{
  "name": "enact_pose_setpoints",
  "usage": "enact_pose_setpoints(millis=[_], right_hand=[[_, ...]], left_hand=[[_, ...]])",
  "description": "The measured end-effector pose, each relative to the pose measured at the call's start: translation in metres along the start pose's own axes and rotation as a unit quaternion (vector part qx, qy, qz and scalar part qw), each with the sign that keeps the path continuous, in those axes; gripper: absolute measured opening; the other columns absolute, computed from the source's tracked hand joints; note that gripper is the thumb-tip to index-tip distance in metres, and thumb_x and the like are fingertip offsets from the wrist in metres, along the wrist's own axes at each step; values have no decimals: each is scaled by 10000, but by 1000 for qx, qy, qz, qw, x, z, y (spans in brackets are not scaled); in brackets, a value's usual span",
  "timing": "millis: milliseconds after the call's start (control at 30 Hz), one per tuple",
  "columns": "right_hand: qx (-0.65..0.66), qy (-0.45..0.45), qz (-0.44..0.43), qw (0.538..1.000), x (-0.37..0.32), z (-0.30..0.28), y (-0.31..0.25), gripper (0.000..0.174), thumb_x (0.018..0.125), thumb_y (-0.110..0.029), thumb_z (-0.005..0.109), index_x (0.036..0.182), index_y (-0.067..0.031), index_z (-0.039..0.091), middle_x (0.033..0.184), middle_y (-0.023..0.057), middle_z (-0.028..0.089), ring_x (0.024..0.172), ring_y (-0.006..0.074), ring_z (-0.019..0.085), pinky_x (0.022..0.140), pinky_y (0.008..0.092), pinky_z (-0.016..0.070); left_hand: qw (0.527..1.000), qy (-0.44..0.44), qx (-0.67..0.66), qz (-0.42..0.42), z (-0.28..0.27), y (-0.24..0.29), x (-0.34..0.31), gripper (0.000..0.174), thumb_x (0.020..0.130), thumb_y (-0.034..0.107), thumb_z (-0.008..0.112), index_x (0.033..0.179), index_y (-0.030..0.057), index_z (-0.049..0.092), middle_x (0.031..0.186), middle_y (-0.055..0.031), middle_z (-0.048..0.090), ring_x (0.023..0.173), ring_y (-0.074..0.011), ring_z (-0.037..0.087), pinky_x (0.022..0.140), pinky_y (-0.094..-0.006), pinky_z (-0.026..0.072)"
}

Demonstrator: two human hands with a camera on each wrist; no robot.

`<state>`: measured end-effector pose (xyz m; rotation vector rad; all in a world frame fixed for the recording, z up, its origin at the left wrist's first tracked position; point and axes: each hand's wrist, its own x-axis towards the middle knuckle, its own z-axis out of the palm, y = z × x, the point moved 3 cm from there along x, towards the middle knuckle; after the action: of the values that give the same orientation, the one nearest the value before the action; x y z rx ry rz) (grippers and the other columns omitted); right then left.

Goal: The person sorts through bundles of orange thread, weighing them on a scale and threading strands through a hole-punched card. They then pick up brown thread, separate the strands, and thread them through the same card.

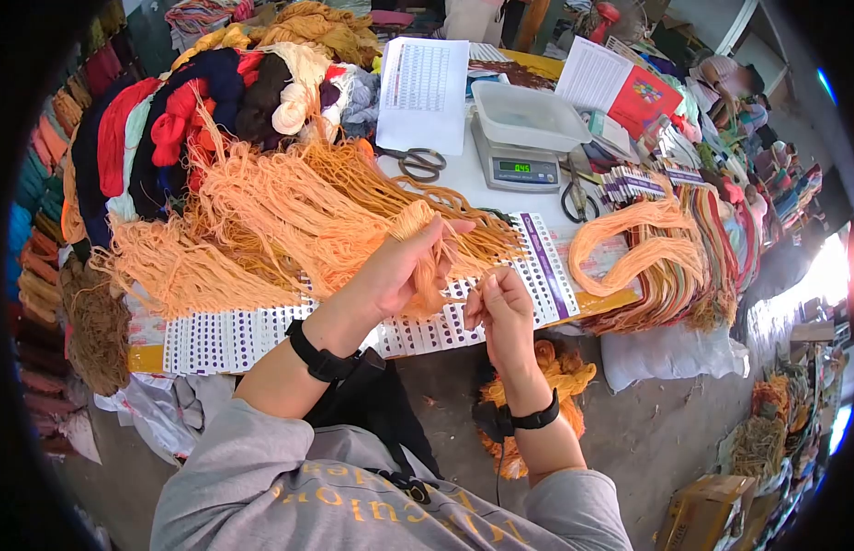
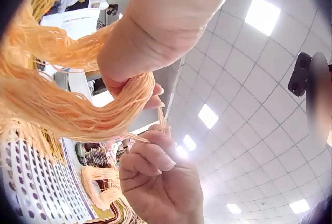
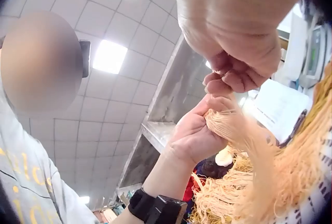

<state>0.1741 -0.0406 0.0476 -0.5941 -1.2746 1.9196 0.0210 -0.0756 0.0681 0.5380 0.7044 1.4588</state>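
Note:
Peach yarn (image 2: 78,115) loops through my left hand (image 1: 399,271), whose thumb and fingers grip the bunch above the front of the table. Close by on the right, my right hand (image 1: 507,312) pinches a few thin strands (image 2: 162,117) pulled out from that bunch, its fingers curled in. In the right wrist view the two hands' fingertips nearly meet, and the yarn hangs down from the left one. Beneath and behind the left hand, a large heap of peach yarn (image 1: 280,197) spreads over the table, with darker orange yarn (image 1: 353,174) under and behind it.
Dotted cards (image 1: 229,344) line the table's front edge. A digital scale (image 1: 514,167) carries a clear plastic tub (image 1: 528,115). Scissors (image 1: 419,163) lie near a printed sheet (image 1: 425,92). To the right, a peach skein (image 1: 589,253) rests on multicoloured threads (image 1: 670,285).

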Motion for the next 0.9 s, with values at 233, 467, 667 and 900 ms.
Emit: enact_pose_setpoints(millis=[233,467,667,900], right_hand=[[-12,-11,19,1000,-4,0,2,170,975,-184,423,888,-44,466,630,37,529,534,111,519,527,217,417],[51,-123,124,983,-13,8,-8,213,962,-197,466,875,-15,534,628,54,521,542,124,517,520,218,396],[274,98,-49,956,7,-23,-23,197,952,-183,490,877,-13,556,733,36,547,564,104,474,539,211,375],[-116,63,-68,989,-1,19,-23,128,913,-132,552,876,-13,582,680,10,567,570,66,507,530,190,383]], left_hand=[[999,1,-24,-22,14,11,-8,456,980,326,381,1243,-41,447,868,-90,631,678,-74,554,472,-182,420],[988,-18,149,-15,6,7,-6,493,978,385,361,1153,-46,526,861,-130,654,561,-82,551,407,-165,386],[994,-90,-50,-41,18,4,-10,534,967,455,346,1176,5,545,997,-107,623,761,-133,572,678,-278,452],[993,-87,84,-11,35,-9,-12,488,969,394,393,1231,-3,502,1197,-96,543,1112,-181,512,918,-339,422]])
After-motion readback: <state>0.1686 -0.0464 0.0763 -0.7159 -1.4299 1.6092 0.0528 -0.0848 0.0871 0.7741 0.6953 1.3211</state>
